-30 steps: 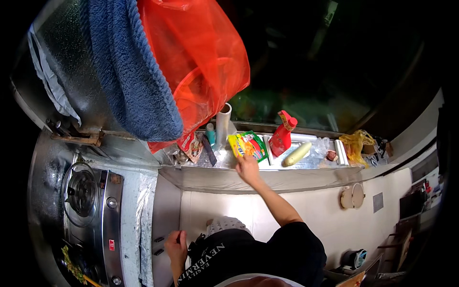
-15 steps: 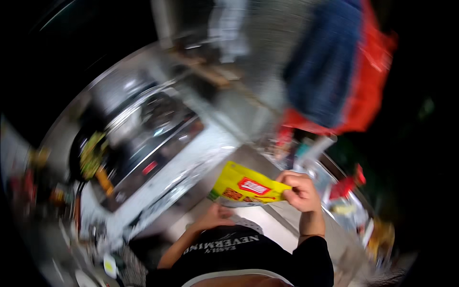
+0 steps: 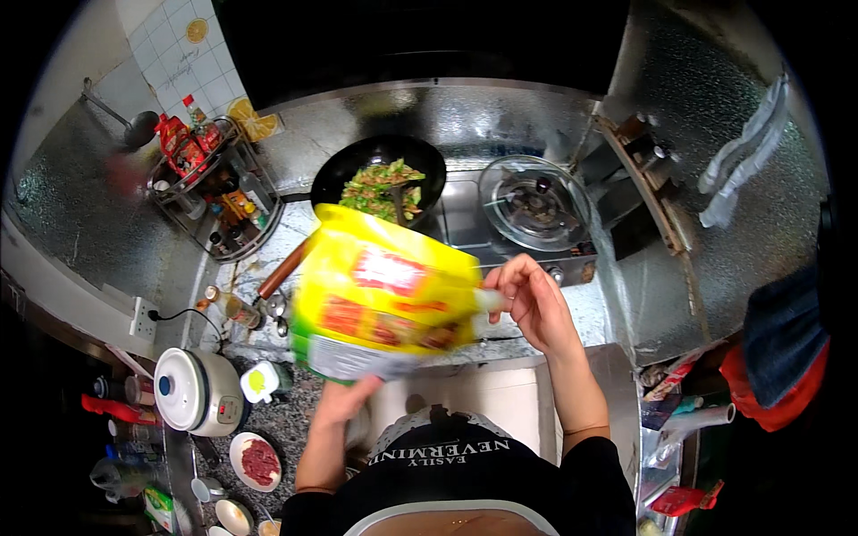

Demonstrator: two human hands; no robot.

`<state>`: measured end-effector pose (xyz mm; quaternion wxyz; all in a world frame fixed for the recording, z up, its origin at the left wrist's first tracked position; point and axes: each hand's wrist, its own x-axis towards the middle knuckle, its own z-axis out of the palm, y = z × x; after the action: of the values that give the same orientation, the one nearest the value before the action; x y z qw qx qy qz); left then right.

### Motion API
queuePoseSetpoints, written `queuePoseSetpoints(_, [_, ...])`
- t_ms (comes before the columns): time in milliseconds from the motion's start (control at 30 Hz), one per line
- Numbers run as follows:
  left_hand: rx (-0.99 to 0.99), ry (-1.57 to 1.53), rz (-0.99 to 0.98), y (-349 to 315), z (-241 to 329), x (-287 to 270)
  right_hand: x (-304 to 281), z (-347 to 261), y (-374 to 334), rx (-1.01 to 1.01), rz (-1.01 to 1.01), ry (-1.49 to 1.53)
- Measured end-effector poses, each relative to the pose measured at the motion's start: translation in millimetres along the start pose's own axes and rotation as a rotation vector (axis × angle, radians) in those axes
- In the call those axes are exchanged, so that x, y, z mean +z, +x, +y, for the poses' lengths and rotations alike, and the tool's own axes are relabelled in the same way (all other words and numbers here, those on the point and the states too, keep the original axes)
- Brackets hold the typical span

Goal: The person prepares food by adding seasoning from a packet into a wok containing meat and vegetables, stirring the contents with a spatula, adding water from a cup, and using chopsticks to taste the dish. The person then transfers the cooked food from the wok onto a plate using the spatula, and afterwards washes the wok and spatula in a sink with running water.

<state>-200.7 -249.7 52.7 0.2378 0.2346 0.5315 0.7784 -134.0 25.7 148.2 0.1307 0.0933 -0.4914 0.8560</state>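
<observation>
A large yellow and green packet (image 3: 384,299) with red panels is held in front of me over the near edge of the stove. My right hand (image 3: 534,302) grips its right end. My left hand (image 3: 344,404) supports it from below at the lower left, mostly hidden by the packet. Beyond the packet, a black wok (image 3: 380,183) full of chopped green vegetables and a spatula sits on the left burner, its wooden handle (image 3: 281,270) pointing toward me.
The right burner (image 3: 534,204) of the steel stove is bare. A wire rack with bottles and packets (image 3: 210,183) stands at the left. A white rice cooker (image 3: 192,391), a plate of red meat (image 3: 256,460) and small bowls sit on the counter at lower left.
My view has swung from the shelf with bottles to the stove. My right hand took the yellow packet from the shelf and brought it over the stove, and my left hand joined under it.
</observation>
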Motion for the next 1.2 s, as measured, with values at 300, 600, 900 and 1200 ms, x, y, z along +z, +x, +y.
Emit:
queuePoseSetpoints(300, [0.02, 0.158, 0.412, 124.0, 88.9, -116.9, -35.5, 104.8, -12.2, 0.303, 0.226, -0.199])
queuePoseSetpoints(600, [0.038, 0.632, 0.443, 224.4, 65.9, -171.8, -74.4, 144.4, -70.1, 0.48, 0.269, -0.541])
queuePoseSetpoints(900, [-0.011, 0.739, 0.484, 240.5, 51.7, -176.0, -97.9, 143.5, -78.8, 0.485, 0.257, -0.698])
queuePoseSetpoints(1200, [0.048, 0.738, 0.481, 241.2, 49.3, -186.9, -105.9, 148.7, -79.6, 0.511, 0.21, -0.787])
